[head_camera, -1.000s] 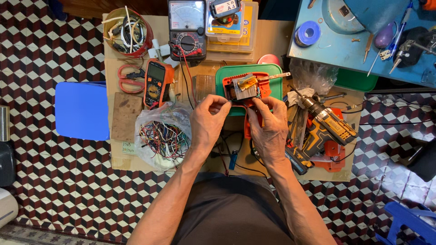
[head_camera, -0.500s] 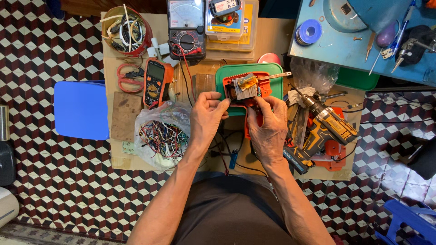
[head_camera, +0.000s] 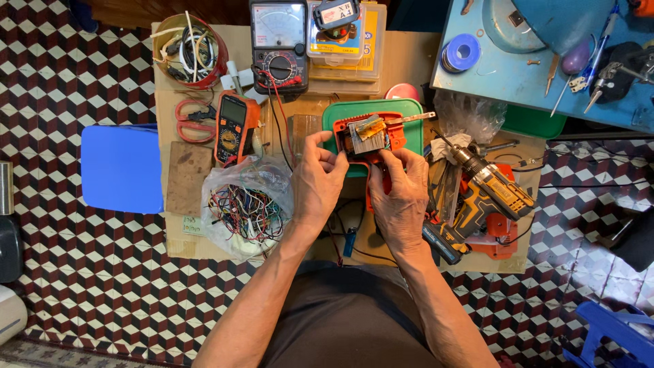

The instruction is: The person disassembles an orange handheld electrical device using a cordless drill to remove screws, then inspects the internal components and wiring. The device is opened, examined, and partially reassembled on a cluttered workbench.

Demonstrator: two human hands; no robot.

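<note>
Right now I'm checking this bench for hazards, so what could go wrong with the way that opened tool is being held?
Both the left hand and right hand hold the orange tool housing above the green tray; small parts might drop out. Loose wires trail below and could snag. The cordless drill lies close beside the right hand and might get knocked.

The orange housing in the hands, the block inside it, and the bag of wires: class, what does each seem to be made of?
Orange housing, held by left hand and right hand: probably moulded plastic, matte, evenly coloured.
Block inside: apparently metal, grey stacked layers with coppery-yellow on top.
Bag of wires: thin clear plastic film, glossy and crinkled; the wires show coloured insulation, likely plastic.
</note>
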